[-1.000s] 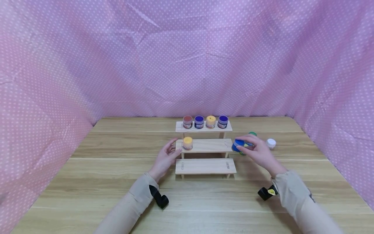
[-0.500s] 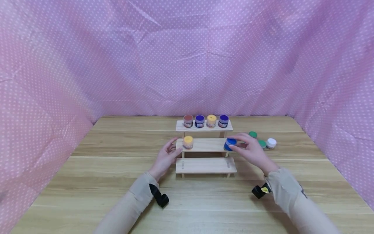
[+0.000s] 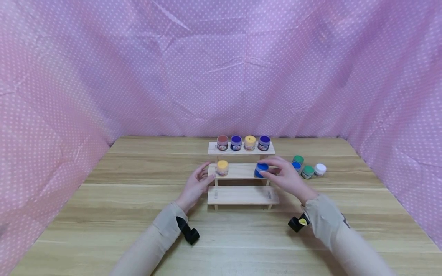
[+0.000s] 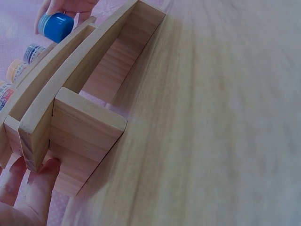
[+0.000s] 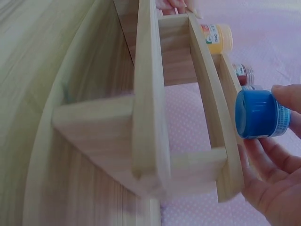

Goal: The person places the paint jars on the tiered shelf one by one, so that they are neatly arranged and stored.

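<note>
A three-step wooden stand [image 3: 243, 195] stands mid-table in the head view. At the left end of its middle step, my left hand [image 3: 195, 187] grips the board, thumb in front and fingers behind. My right hand [image 3: 286, 177] pinches a blue paint jar [image 3: 261, 170] between thumb and fingers, over the right part of the middle step. In the right wrist view the same blue paint jar [image 5: 257, 114] is close to the board; whether it touches cannot be told. A yellow paint jar [image 3: 222, 169] sits on that step's left end.
Several paint jars line the top step, among them a red-brown one [image 3: 222, 143] and an orange-yellow one [image 3: 250, 143]. On the table to the right are two green jars [image 3: 307, 172], a blue one [image 3: 296, 166] and a white one [image 3: 320, 169]. A pink dotted cloth [image 3: 221, 76] hangs behind.
My right hand has carried the blue paint jar leftward, from beside the stand to over the middle step. The jars on the right are now in fuller view. My left hand stays put.
</note>
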### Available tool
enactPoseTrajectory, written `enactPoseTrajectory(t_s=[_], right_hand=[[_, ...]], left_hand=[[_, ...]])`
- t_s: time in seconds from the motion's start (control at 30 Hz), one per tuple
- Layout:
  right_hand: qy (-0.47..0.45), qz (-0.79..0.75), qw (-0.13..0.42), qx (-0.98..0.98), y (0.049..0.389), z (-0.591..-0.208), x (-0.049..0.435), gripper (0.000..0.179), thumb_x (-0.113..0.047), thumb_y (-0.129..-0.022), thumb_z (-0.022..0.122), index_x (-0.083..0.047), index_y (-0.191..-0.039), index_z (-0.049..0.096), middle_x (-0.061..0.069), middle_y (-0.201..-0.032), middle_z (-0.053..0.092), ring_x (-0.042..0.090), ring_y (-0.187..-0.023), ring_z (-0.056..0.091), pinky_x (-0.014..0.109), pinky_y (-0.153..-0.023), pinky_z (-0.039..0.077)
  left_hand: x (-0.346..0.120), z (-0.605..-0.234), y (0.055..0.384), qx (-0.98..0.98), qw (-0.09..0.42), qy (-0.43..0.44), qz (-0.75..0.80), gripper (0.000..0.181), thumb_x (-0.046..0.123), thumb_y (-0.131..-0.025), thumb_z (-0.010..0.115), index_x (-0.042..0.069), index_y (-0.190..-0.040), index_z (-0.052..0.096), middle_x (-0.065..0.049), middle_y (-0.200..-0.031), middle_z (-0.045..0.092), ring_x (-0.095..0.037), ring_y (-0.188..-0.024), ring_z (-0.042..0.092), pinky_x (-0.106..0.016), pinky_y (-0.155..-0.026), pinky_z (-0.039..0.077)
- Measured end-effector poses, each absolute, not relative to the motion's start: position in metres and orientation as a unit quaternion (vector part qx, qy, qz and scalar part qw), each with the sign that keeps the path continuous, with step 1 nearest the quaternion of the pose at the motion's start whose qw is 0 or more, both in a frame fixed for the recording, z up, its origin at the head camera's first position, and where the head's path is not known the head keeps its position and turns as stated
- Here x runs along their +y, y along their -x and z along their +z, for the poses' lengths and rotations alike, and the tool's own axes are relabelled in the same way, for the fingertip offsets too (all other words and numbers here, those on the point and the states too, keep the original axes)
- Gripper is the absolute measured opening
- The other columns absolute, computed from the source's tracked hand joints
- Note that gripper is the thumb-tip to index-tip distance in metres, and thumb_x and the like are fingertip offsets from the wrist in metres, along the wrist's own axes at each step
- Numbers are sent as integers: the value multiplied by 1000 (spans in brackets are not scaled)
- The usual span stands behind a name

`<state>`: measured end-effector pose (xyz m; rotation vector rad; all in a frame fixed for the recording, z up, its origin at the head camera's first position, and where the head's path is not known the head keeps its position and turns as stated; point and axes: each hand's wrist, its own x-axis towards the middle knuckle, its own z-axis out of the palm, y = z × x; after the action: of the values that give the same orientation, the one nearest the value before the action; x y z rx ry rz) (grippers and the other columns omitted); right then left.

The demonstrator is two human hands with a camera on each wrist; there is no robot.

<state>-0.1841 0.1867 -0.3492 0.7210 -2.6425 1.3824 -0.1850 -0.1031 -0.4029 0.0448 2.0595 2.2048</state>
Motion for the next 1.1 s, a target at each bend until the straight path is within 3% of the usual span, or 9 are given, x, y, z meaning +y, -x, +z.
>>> enactPoseTrajectory(t_s=[0.23, 1.1], right_hand=[[-258, 473, 28, -842, 188, -350, 175, 32, -9, -89, 65, 0, -119, 62, 15, -117, 58, 30, -106, 58, 30, -89, 52], [-224, 465, 15, -856, 193, -343, 129, 32, -11, -89, 65, -9, -121, 63, 8, -117, 59, 25, -105, 60, 33, -89, 52]], left_hand=[[-103, -405, 185, 684, 61, -16, 727, 62, 5, -91, 59, 10, -146, 33, -15, -125, 54, -5, -82, 56, -16, -52, 37], [-103, -404, 184, 686, 62, -14, 725, 59, 6, -92, 58, 11, -146, 34, -17, -128, 53, -6, -87, 58, -16, -56, 41]])
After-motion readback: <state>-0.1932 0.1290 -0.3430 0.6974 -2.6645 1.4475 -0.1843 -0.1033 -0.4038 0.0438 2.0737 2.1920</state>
